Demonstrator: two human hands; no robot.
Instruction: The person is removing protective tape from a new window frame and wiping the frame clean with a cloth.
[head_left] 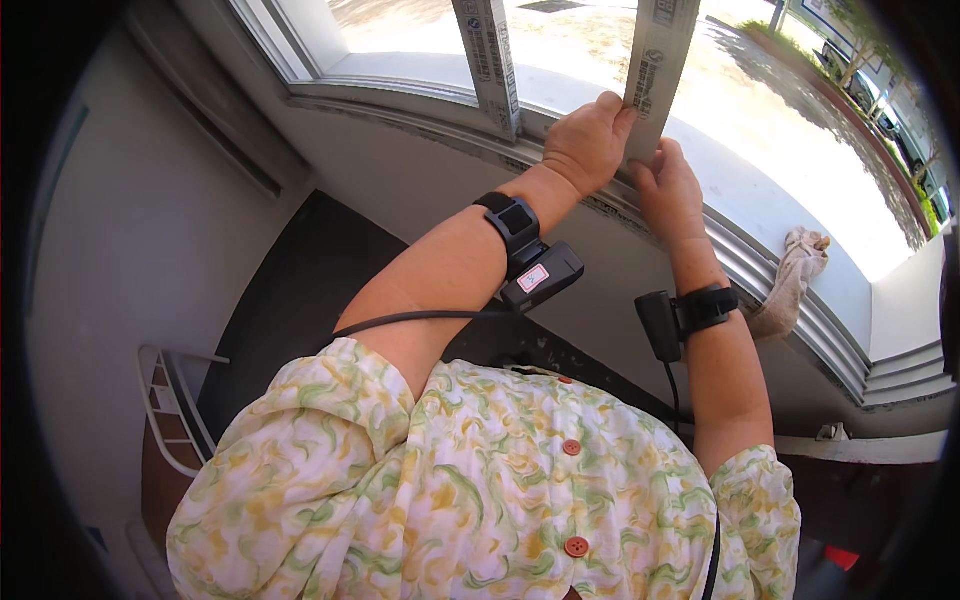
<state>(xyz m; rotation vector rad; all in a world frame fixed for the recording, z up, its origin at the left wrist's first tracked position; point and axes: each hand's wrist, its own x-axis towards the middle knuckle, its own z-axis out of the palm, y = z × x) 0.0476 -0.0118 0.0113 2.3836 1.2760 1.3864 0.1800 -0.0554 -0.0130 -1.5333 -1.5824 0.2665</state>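
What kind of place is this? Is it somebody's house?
Probably a room indoors, right at a big window; whether it is a house I cannot tell. Both hands, left hand and right hand, hold a window frame bar above the ribbed sill track. Sunny ground and trees lie outside.

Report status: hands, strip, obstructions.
Left hand and right hand both gripping grey film-covered window frame strip at sill. Crumpled beige rag lies apart, right. Nothing obstructing.

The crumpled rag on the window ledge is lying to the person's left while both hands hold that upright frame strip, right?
Not quite. In the head view the crumpled rag lies on the window ledge to the person's right, beyond the right hand. The rest holds: the left hand and the right hand both grip the upright frame strip.
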